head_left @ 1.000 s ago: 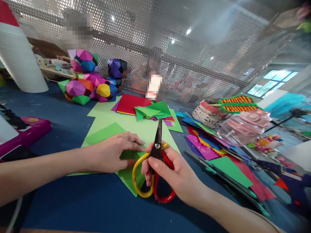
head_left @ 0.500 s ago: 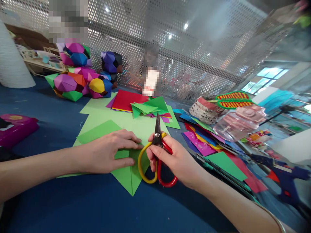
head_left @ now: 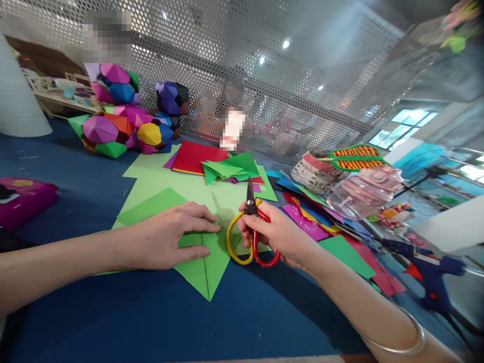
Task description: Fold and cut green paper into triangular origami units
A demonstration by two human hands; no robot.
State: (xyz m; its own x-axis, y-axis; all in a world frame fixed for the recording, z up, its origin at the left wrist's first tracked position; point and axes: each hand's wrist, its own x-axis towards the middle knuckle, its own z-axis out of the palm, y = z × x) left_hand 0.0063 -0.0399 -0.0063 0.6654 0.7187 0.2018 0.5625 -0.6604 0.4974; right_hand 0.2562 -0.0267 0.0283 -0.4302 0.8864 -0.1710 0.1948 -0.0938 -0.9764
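Observation:
My left hand [head_left: 166,237] lies flat with its fingers stretched out, pressing on a folded green paper [head_left: 214,269]. A crease runs down this paper to its near point, which sticks out over the table edge of the sheets below. To the right of it, my right hand [head_left: 278,229] grips a pair of scissors [head_left: 251,205] by the red and yellow handles. The dark blades look closed and point away from me, raised over a pale green sheet [head_left: 151,174]. Behind the blades are green paper pieces [head_left: 242,164] beside a stack of red paper [head_left: 198,157].
Faceted paper balls [head_left: 102,130] stand at the back left, near a purple-pink object [head_left: 28,199]. On the right lie coloured papers [head_left: 346,257], a clear pink bottle [head_left: 363,194], a fabric pouch [head_left: 312,171] and a blue glue gun [head_left: 431,267]. A perforated metal screen [head_left: 196,55] rises behind.
My right hand has drawn the scissors slightly right and up, away from the folded green paper. My left hand stays on the paper. The view has shifted a little.

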